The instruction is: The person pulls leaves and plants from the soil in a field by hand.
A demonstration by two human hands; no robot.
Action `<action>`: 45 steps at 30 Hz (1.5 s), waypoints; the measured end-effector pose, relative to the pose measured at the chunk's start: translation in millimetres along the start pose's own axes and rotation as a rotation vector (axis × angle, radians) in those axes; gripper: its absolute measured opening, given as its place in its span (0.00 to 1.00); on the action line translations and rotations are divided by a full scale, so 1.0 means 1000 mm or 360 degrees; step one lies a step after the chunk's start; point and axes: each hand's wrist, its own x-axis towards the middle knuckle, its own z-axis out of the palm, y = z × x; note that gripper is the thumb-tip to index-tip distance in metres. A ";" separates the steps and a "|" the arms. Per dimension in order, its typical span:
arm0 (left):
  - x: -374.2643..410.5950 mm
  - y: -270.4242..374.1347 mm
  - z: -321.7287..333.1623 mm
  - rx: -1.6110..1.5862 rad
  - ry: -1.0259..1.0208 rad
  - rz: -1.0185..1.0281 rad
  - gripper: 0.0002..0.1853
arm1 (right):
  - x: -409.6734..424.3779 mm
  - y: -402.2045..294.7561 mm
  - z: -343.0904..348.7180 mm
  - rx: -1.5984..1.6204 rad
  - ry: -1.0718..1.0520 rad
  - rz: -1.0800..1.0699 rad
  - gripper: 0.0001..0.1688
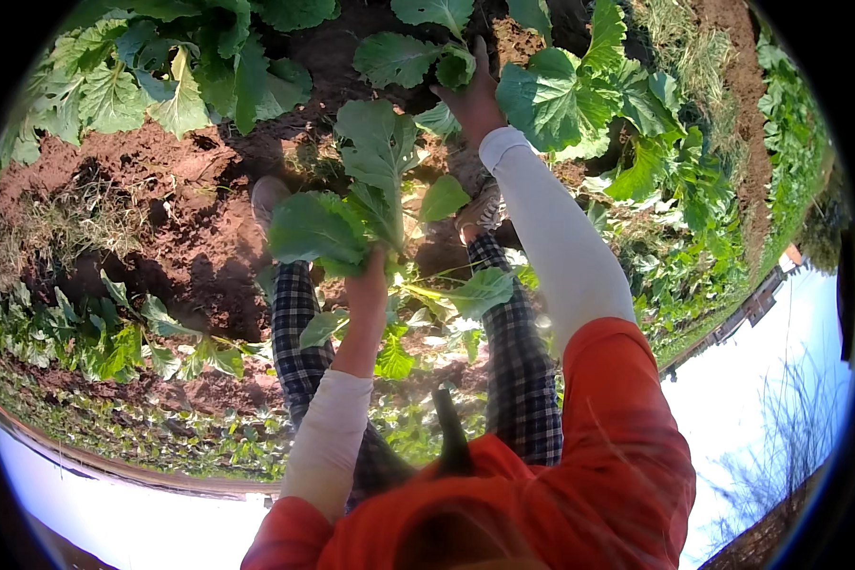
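My left hand [368, 280] is closed around the stalks of a bunch of broad green leaves [377, 153], held in front of my legs. Those leaves have lobed edges and some holes. Farther out, my right hand [476, 100] reaches down into a leafy plant [457, 64] growing from the soil. Its fingers are beside a curled leaf and partly hidden, so I cannot see whether they grip it. A large-leaved plant [552, 96] stands just right of that hand.
Thick leafy plants [178, 64] grow at the upper left. Reddish, clumpy soil [185, 171] with dry grass [78, 214] lies left of my feet. My shoes [481, 210] stand among leaves. More crop rows [684, 214] run along the right, and low plants [121, 335] grow at the left.
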 end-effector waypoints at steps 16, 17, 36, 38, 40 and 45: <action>0.010 -0.011 -0.004 -0.0055 0.0019 -0.0016 0.22 | 0.029 -0.006 0.008 -0.0617 -0.0423 0.0219 0.33; 0.009 -0.011 -0.004 -0.0020 -0.0001 -0.0002 0.22 | 0.031 -0.018 0.005 -0.0657 -0.0517 0.0360 0.34; 0.005 -0.010 0.009 0.0177 -0.0085 0.0063 0.25 | 0.028 0.011 0.028 -0.0055 0.0064 0.0458 0.23; 0.006 -0.013 0.010 0.0161 -0.0094 0.0109 0.26 | 0.037 0.008 0.035 -0.0082 0.0218 0.0567 0.24; 0.003 -0.007 0.011 0.0125 -0.0095 0.0105 0.24 | 0.040 -0.004 0.031 -0.0348 -0.0174 0.0556 0.29; -0.002 0.008 0.017 0.0229 -0.0050 0.0163 0.23 | 0.024 -0.018 -0.007 -0.0399 -0.0484 0.0451 0.50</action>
